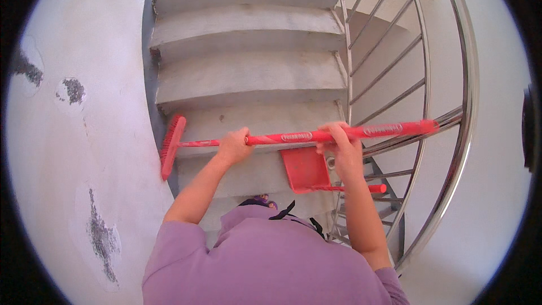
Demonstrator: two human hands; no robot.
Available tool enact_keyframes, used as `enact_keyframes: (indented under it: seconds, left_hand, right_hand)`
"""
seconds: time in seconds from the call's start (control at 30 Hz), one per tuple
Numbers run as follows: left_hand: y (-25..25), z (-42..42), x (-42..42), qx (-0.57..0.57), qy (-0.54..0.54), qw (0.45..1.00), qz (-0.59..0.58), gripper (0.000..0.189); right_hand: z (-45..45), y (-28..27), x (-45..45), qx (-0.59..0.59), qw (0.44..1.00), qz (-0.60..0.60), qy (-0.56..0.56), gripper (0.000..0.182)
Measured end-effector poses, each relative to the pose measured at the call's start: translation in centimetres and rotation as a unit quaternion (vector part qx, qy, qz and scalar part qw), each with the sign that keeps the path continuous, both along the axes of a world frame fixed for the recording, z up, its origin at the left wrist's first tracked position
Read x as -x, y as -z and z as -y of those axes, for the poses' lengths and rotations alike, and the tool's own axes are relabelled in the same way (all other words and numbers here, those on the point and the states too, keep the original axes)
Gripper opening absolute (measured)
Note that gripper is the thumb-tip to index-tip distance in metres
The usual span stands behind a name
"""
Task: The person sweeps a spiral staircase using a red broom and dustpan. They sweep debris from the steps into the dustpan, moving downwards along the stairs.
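A red broom (271, 138) lies nearly level across my view, its bristled head at the left by the wall and its handle end at the right, over the railing. My left hand (234, 146) is closed around the thinner part of the handle, nearer the head. Farther right, my right hand (342, 146) grips the thicker part of the handle. Below the handle, a red dustpan (305, 170) rests on a stair step, with its own short handle pointing right; my right forearm crosses in front of that handle.
Concrete stairs (250, 70) rise ahead of me. A metal railing (427, 72) with a thick curved handrail runs along the right. On the left stands a white wall (106, 135) with peeling patches. My feet, in purple footwear (264, 199), are on a step below.
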State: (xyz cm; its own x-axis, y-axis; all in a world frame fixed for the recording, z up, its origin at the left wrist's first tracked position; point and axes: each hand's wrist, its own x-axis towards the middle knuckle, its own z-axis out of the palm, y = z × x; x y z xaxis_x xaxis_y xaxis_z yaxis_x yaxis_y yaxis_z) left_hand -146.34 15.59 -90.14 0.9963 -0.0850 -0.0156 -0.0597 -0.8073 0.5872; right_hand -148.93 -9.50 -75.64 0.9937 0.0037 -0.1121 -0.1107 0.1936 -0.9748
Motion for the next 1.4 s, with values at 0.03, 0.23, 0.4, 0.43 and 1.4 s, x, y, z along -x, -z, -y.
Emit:
enact_keyframes:
  seconds: [0.03, 0.23, 0.4, 0.43, 1.4]
  left_hand:
    - [0.0, -0.2, -1.1, -0.009, -0.002, 1.000, -0.013, 0.018]
    - [2.8, -1.2, -6.1, 0.006, 0.077, 0.997, -0.028, 0.021]
    - [2.0, 1.3, -5.9, -0.022, 0.156, 0.987, -0.045, 0.024]
    - [1.9, 2.3, -5.7, -0.011, 0.175, 0.983, -0.049, 0.023]
    - [-3.0, 10.7, 2.1, 0.133, 0.180, 0.974, 0.038, 0.025]
  right_hand:
    - [-0.6, 0.3, -1.2, 0.002, 1.000, -0.001, 0.002, 0.021]
    - [-2.0, 1.5, -4.7, 0.015, 0.999, -0.043, 0.030, 0.027]
    - [0.2, 0.5, -1.3, 0.051, 0.993, -0.045, 0.094, 0.026]
    - [1.0, 0.7, -0.4, 0.059, 0.991, -0.034, 0.113, 0.025]
    - [8.1, -6.3, 6.8, 0.091, 0.960, 0.195, 0.177, 0.019]
